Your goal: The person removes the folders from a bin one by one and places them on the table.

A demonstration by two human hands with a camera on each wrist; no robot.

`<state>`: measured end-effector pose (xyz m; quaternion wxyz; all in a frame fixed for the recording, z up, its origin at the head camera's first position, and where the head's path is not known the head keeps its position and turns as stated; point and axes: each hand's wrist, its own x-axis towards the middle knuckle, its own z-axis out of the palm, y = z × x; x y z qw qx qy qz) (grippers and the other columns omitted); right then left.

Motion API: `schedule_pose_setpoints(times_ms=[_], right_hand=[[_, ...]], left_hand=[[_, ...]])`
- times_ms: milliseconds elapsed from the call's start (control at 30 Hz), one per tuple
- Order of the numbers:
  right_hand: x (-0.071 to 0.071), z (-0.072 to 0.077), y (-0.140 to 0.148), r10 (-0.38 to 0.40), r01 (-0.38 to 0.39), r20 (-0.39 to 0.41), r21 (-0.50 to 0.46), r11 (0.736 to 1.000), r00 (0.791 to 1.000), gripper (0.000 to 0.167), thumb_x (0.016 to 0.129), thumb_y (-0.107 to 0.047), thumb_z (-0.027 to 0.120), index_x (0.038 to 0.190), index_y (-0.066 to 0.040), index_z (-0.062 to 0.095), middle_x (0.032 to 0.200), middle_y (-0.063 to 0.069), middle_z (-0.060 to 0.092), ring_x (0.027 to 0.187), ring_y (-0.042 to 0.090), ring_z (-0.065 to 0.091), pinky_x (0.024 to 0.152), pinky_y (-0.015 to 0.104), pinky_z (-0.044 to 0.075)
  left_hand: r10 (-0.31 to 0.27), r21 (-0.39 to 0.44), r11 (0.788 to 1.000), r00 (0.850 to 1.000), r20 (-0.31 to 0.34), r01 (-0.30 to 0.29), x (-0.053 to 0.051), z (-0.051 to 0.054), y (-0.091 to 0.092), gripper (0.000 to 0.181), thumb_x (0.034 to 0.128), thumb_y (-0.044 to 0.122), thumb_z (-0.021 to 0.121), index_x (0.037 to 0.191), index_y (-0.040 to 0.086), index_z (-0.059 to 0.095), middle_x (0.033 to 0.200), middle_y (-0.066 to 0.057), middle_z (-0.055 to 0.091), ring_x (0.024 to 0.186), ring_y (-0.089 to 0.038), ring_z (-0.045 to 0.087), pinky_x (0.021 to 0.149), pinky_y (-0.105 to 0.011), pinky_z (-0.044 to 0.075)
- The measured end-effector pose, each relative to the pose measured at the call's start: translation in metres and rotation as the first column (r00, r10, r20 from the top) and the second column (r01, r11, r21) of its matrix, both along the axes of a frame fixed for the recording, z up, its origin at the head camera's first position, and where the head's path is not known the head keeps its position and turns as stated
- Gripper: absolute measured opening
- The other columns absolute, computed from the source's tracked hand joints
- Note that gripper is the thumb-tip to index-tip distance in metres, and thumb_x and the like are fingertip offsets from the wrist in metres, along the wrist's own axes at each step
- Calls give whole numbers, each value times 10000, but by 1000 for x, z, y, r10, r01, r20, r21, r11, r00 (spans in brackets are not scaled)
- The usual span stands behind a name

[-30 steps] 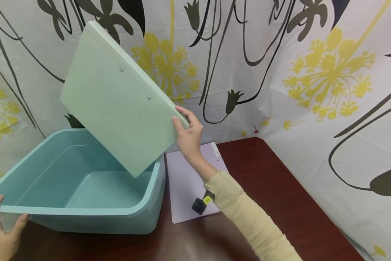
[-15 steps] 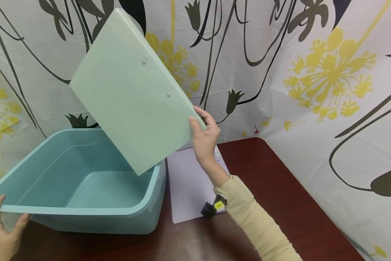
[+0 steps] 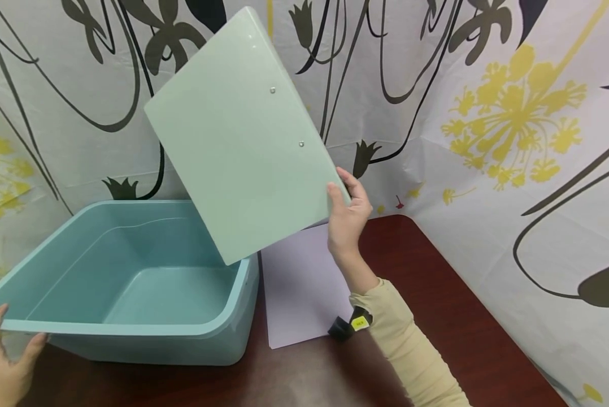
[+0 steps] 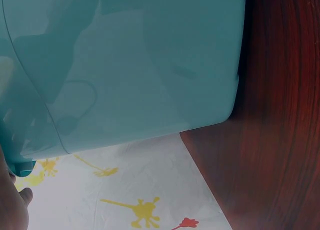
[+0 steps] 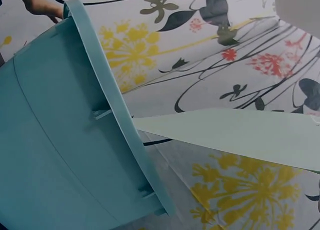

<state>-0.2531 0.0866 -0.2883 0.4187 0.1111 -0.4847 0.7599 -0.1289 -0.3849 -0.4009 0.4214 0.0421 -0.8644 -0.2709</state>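
A pale green binder (image 3: 243, 147) with two metal rivets is held tilted in the air by my right hand (image 3: 349, 217), thumb on the near face and fingers behind its edge. Its lowest corner overlaps the right side of a blue-green plastic tub (image 3: 131, 329) in the head view. The right wrist view shows the binder (image 5: 225, 132) almost edge-on beyond the tub rim (image 5: 117, 103). At the tub's near left corner my left hand (image 3: 1, 356) holds the rim, fingers over it and thumb below. A flat purple folder (image 3: 301, 288) lies right of the tub.
The tub stands on a dark red-brown table (image 3: 411, 316), whose right edge runs diagonally. A flower-patterned curtain (image 3: 487, 169) hangs behind and to the right. A small black device (image 3: 350, 324) is strapped at my right wrist.
My right hand has moved to the right with the green binder, which has risen and turned more upright, away from the tub's interior. The left hand and tub have stayed in place.
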Motion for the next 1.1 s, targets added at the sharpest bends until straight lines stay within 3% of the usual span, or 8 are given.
schedule_pose_setpoints(times_ms=[400, 1100], right_hand=[[2, -1, 30, 0, -10, -60, -166, 986, 998, 242, 801, 110, 548, 1035, 85, 604, 917, 98, 614, 828, 186, 582, 664, 234, 489], [5, -21, 88, -135, 135, 11, -180, 974, 991, 264, 798, 128, 540, 1059, 137, 576, 924, 105, 604, 841, 178, 547, 723, 235, 429]], left_hand=[[-15, -12, 1000, 999, -39, 15, -5, -4, -8, 1054, 699, 798, 419, 1288, -75, 370, 1404, -326, 218, 1346, -378, 138, 1088, -460, 55], [-17, -35, 999, 998, -55, 15, -7, -7, -13, 1044, 701, 795, 426, 1261, -85, 389, 1373, -350, 237, 1334, -400, 156, 1086, -470, 65]])
